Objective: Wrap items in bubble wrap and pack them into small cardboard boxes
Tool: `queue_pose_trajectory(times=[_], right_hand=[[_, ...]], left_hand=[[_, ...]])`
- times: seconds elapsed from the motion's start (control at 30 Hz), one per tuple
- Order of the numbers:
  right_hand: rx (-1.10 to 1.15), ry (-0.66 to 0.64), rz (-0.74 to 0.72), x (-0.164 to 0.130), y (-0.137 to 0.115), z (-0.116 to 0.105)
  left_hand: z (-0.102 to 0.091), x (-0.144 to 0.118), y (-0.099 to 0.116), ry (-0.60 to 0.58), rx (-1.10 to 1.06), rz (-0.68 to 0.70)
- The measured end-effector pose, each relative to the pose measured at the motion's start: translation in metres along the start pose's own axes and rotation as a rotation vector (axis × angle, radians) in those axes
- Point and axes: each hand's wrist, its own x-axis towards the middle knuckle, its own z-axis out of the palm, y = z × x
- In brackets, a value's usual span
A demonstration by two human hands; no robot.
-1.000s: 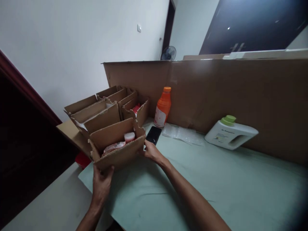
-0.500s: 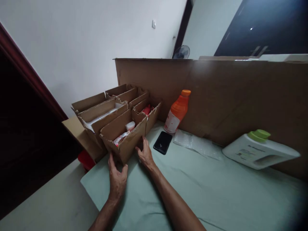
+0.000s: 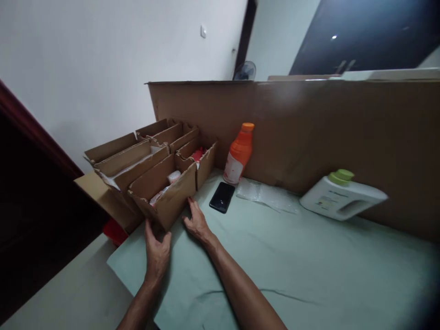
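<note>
Both hands are lying open and apart against the near cardboard box [image 3: 165, 192], at 10 o'clock on the green cloth [image 3: 292, 256]: left hand [image 3: 156, 250] at its corner, right hand [image 3: 196, 222] at its side, seemingly for steadying it beside the other boxes [image 3: 137, 151].

Two bare forearms are showing in the head view, both without sleeves as far up as the picture is reaching. The left hand [image 3: 156, 250] is wearing no glove, ring or band that can be made out, and its wrist is carrying no watch or strap. The right hand [image 3: 196, 223] is looking the same: ungloved, with nothing on the fingers or wrist. Dim light is blurring finer detail such as nails.
</note>
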Motion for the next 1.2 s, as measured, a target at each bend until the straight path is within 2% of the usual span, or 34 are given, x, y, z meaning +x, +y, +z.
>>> queue_pose_trajectory(times=[0.13,0.2,0.27,0.4,0.5,0.63,0.77,0.83,0.93,1.07,1.2], right_hand=[[-0.072,-0.075,-0.012,-0.016,-0.015,-0.010],[-0.113,-0.143,-0.045,-0.038,-0.026,-0.019],[-0.148,-0.211,-0.084,-0.071,-0.040,-0.032],[-0.228,-0.320,-0.143,-0.157,-0.066,-0.078],[-0.276,-0.341,-0.075,-0.228,-0.078,-0.123],[-0.344,-0.187,0.143,-0.315,-0.079,-0.168],[-0.452,0.056,0.191,-0.374,-0.059,-0.185],[-0.469,0.143,0.176,-0.387,-0.046,-0.186],[-0.465,0.184,0.170,-0.390,-0.039,-0.183],[-0.426,0.100,0.233,-0.381,-0.053,-0.179],[-0.385,0.049,0.333,-0.373,-0.067,-0.182]], left_hand=[[-0.001,-0.039,-0.004,-0.080,-0.051,-0.204],[-0.002,-0.061,-0.007,-0.151,-0.043,-0.275],[-0.002,-0.075,-0.006,-0.222,-0.012,-0.282],[0.007,-0.082,0.012,-0.390,0.116,-0.059],[0.029,-0.082,0.027,-0.590,0.202,0.065],[0.070,-0.107,0.027,-0.835,0.212,0.225],[0.096,-0.148,0.022,-0.997,0.249,0.397],[0.101,-0.163,0.023,-1.050,0.311,0.468],[0.100,-0.172,0.024,-1.062,0.386,0.578],[0.095,-0.156,0.011,-1.009,0.396,0.743],[0.105,-0.139,0.002,-0.960,0.432,0.881]])
